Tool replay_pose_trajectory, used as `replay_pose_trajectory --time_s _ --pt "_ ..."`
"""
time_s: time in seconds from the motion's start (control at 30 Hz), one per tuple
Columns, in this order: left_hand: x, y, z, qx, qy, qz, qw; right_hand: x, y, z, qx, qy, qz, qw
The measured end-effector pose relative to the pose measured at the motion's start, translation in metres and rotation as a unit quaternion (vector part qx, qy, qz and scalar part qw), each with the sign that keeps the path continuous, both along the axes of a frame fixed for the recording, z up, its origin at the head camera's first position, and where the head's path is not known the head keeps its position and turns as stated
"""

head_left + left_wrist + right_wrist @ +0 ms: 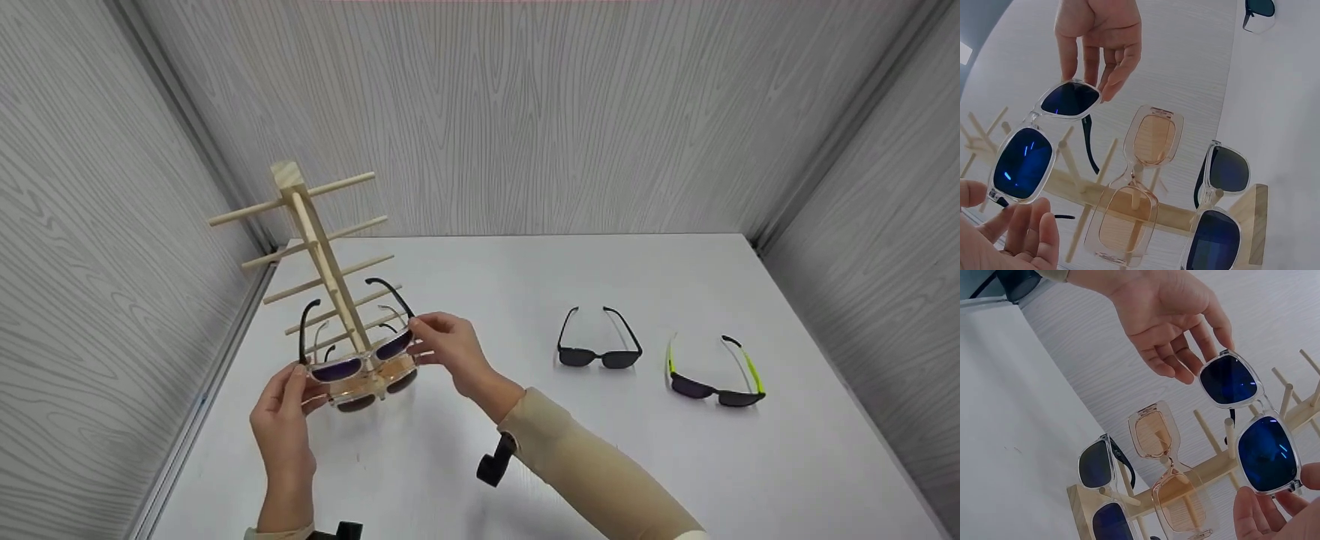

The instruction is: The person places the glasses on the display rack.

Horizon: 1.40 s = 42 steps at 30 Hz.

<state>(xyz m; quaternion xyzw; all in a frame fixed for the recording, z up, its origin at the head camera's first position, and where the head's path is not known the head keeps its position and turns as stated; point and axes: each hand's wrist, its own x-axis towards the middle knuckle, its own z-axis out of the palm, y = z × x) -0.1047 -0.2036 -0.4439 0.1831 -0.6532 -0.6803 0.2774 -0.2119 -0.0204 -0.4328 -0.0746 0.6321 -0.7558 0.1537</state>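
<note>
Both hands hold a pair of clear-framed sunglasses (337,370) with dark blue lenses and black temples, in front of a wooden peg rack (307,225). My left hand (281,412) pinches the frame's left end, and my right hand (454,352) pinches the right end. The temples are unfolded and point back toward the rack, one on each side of its post. Lower down the rack hang glasses with peach-tinted lenses (1154,140), and below those another clear-framed dark pair (1229,169). Whether the held pair touches a peg, I cannot tell.
On the white table (525,292), to the right, lie black sunglasses (600,358) and a dark pair with yellow-green temples (716,394), both with temples unfolded. Grey wood-grain panels (487,112) enclose the table. Several upper rack pegs (341,184) stick out sideways.
</note>
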Motion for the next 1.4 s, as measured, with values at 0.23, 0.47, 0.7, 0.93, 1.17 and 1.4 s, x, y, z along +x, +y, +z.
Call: replay_pose_trajectory --time_s 0.23,0.47,0.7,0.93,1.17,1.4 --pt "-0.009 -0.008 -0.005 -0.007 -0.008 0.005 0.9999 -0.003 -0.005 -0.002 -0.002 -0.018 0.001 0.9998" --pt "-0.014 -0.012 -0.011 0.017 -0.030 0.001 0.9994 -0.006 -0.007 -0.005 0.009 -0.026 0.001 0.9996" --pt "-0.015 -0.015 -0.013 0.021 -0.056 -0.002 0.9982 -0.012 -0.007 -0.010 0.018 -0.019 -0.002 0.9997" --pt "-0.017 -0.016 -0.016 0.039 -0.071 -0.005 0.9967 -0.015 -0.005 -0.011 0.021 -0.028 -0.005 0.9994" --pt "-0.012 -0.017 -0.016 0.043 -0.055 -0.003 0.9976 -0.015 0.002 -0.016 0.024 -0.034 -0.006 0.9991" --pt "-0.003 -0.018 -0.014 0.058 -0.048 0.018 0.9970 -0.013 0.014 -0.022 0.018 -0.046 -0.016 0.9987"
